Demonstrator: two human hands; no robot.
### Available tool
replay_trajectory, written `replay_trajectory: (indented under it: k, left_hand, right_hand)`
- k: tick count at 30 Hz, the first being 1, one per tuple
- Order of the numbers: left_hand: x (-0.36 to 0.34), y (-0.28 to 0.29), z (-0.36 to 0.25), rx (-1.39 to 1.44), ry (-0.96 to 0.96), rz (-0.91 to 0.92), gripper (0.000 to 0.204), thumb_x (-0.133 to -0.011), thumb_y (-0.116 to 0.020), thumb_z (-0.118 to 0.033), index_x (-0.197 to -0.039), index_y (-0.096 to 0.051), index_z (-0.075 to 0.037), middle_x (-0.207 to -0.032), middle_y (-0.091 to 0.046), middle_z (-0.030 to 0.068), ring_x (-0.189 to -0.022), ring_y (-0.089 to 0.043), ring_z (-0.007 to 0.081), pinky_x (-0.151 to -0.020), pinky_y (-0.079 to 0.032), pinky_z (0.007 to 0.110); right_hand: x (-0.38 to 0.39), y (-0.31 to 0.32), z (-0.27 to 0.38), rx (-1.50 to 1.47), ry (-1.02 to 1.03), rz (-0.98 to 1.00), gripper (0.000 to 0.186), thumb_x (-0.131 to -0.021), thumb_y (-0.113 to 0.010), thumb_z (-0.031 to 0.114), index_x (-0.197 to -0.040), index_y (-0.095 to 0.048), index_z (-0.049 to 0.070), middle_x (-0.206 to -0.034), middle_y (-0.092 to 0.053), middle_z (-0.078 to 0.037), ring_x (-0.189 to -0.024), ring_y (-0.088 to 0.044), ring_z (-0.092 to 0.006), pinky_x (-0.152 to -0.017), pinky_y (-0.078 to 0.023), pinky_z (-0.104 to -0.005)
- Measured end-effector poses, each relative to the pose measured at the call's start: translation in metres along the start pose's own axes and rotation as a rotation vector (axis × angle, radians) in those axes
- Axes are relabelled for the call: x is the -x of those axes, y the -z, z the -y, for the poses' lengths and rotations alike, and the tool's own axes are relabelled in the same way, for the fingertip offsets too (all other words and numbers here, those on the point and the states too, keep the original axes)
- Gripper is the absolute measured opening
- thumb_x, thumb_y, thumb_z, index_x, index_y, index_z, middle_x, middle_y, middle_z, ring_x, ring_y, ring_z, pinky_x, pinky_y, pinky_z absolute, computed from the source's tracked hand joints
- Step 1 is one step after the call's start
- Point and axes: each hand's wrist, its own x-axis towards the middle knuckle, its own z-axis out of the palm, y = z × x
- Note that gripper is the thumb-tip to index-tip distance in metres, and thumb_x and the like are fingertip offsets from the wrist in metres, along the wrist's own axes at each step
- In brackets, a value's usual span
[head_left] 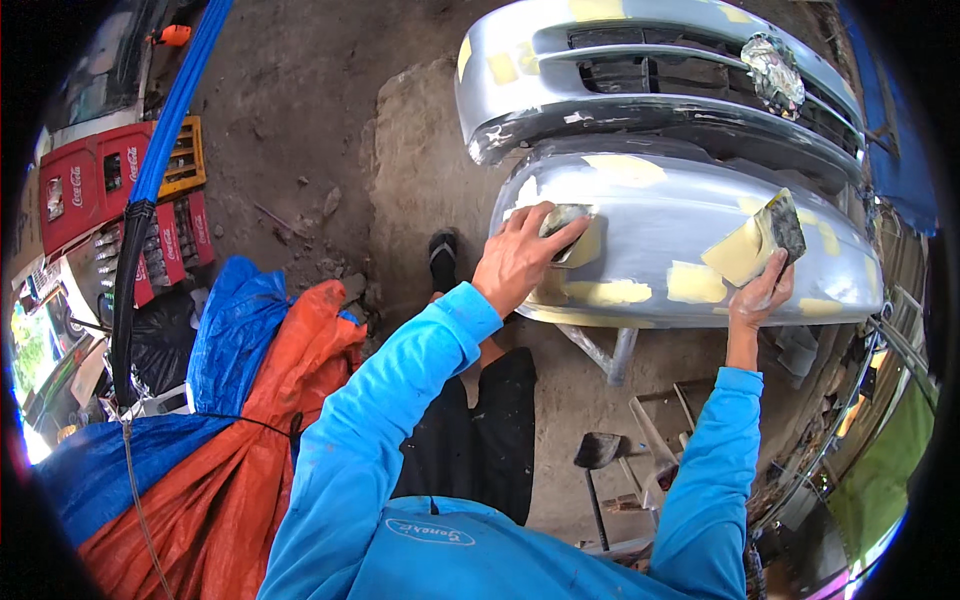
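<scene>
My left hand [515, 258] grips what looks like a putty spreader, with a grimy dark end [568, 217] and a tan blade. Its blade meets or hovers just over the left part of a silver-grey car bumper [690, 225] patched with yellow putty; contact is hard to tell. Toward the bumper's right, my right hand [762, 292] is closed on a second tan putty spreader [742, 250] with a mottled dark end, tilted above the surface. Fingers partly hide both tools.
Beyond stands another grey bumper [640, 75] bearing a crumpled, smeared wad [774, 75]. A metal stand [610, 350] supports the near bumper. Red bottle crates [85, 185] and orange and blue tarps [225, 430] lie left. A dark-headed tool [597, 452] sits near my right forearm.
</scene>
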Motion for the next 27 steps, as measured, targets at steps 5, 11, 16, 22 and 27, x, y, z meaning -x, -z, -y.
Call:
replay_trajectory:
  k: [5,11,16,22,27]
  left_hand:
    - [0.003,-0.018,0.006,-0.024,-0.019,-0.026,0.085,-0.074,-0.058,0.012,-0.145,-0.048,-0.035,-0.134,-0.050,0.0136,-0.117,-0.056,0.0386,-0.079,-0.061,0.045]
    - [0.002,-0.005,0.005,0.048,0.032,0.070,0.085,-0.074,-0.058,0.013,-0.144,-0.049,-0.034,-0.132,-0.051,0.0131,-0.119,-0.055,0.0385,-0.082,-0.061,0.046]
    - [-0.003,-0.015,0.009,-0.012,0.006,-0.009,0.086,-0.073,-0.056,0.014,-0.144,-0.049,-0.035,-0.134,-0.051,0.0140,-0.116,-0.057,0.0383,-0.081,-0.061,0.044]
    - [-0.002,-0.005,0.008,0.030,0.009,0.037,0.085,-0.073,-0.059,0.012,-0.144,-0.049,-0.033,-0.132,-0.051,0.0128,-0.117,-0.057,0.0381,-0.081,-0.061,0.044]
    - [-0.008,-0.016,0.011,0.009,-0.002,0.032,0.085,-0.072,-0.061,0.012,-0.144,-0.050,-0.032,-0.134,-0.050,0.0132,-0.117,-0.056,0.0384,-0.082,-0.061,0.045]
  right_hand:
    - [0.000,-0.002,0.001,-0.011,-0.010,-0.010,0.045,-0.106,-0.048,0.031,-0.119,-0.060,-0.010,-0.110,-0.066,-0.015,-0.095,-0.060,-0.0226,-0.086,-0.048,-0.0350]
    - [0.002,-0.002,0.009,0.046,0.028,-0.004,0.045,-0.106,-0.047,0.031,-0.119,-0.060,-0.010,-0.110,-0.066,-0.016,-0.094,-0.060,-0.0231,-0.085,-0.048,-0.0350]
    - [0.000,-0.001,0.006,0.074,0.027,-0.002,0.046,-0.106,-0.047,0.032,-0.118,-0.060,-0.011,-0.108,-0.066,-0.016,-0.092,-0.060,-0.0233,-0.084,-0.049,-0.0353]
    - [0.002,0.002,0.007,0.041,-0.017,-0.014,0.046,-0.105,-0.048,0.031,-0.118,-0.060,-0.011,-0.111,-0.065,-0.017,-0.095,-0.060,-0.0242,-0.084,-0.049,-0.0361]
    - [0.002,-0.001,0.007,-0.019,-0.058,-0.017,0.044,-0.105,-0.049,0.029,-0.120,-0.060,-0.011,-0.114,-0.065,-0.017,-0.096,-0.061,-0.0254,-0.087,-0.048,-0.0370]
